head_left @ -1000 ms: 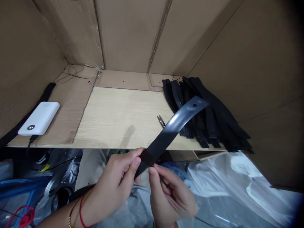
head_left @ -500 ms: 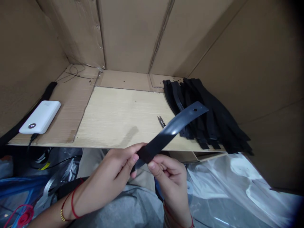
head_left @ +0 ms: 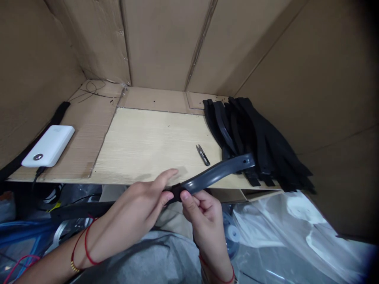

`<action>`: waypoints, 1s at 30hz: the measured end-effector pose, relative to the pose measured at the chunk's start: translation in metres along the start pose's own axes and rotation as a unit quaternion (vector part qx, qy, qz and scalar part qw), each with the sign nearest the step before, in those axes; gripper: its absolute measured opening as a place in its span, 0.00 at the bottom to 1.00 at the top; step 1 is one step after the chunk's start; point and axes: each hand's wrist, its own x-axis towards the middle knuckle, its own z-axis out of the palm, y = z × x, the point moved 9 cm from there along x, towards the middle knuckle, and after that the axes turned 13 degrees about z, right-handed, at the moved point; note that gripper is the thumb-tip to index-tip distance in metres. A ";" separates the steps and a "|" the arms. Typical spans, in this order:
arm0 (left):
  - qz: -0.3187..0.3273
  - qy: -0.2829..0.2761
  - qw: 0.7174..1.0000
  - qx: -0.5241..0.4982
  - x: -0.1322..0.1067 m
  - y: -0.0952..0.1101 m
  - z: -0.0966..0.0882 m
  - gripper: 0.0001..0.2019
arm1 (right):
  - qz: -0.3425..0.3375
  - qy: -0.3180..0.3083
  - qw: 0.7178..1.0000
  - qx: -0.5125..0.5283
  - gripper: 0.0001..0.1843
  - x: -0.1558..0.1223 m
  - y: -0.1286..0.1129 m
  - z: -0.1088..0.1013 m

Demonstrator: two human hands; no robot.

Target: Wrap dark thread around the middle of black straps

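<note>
Head view: right hand (head_left: 207,221) fingers pinch black strap (head_left: 219,174) at its dark band (head_left: 177,192); left hand (head_left: 137,207) thumb beside them, index lifted, grip hidden, can't tell. Probably light, springy, slick; hold by band.

Held strip (head_left: 219,172): smooth, plastic-looking, glossy along curve; band (head_left: 177,192) around it: matt, cloth-like; heaped strips (head_left: 271,148): mostly matt, one with soft sheen; snips (head_left: 203,155): metallic-looking; board (head_left: 154,148): wood-look, faintly grained; walls (head_left: 166,43): dull cardboard; power bank (head_left: 50,145): smooth plastic, low sheen; sheeting (head_left: 263,227): crumpled, shiny plastic; lap cloth (head_left: 162,256): matt, creased
</note>
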 end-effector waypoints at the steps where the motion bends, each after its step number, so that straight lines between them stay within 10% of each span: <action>1: 0.006 0.018 1.000 0.024 0.001 0.000 -0.005 0.18 | -0.004 0.015 1.000 -0.003 0.24 0.000 0.000 -0.001; 10: 0.123 0.097 0.977 0.145 -0.002 0.016 -0.013 0.02 | -0.012 0.087 0.996 0.010 0.29 0.000 0.006 -0.002; 24: 0.134 0.085 0.951 0.267 -0.001 0.018 0.002 0.09 | -0.039 0.111 0.990 0.071 0.29 -0.002 0.009 -0.002; 30: 0.050 0.036 0.993 0.098 -0.005 0.002 -0.004 0.09 | -0.037 0.111 0.991 0.069 0.29 0.001 0.009 -0.005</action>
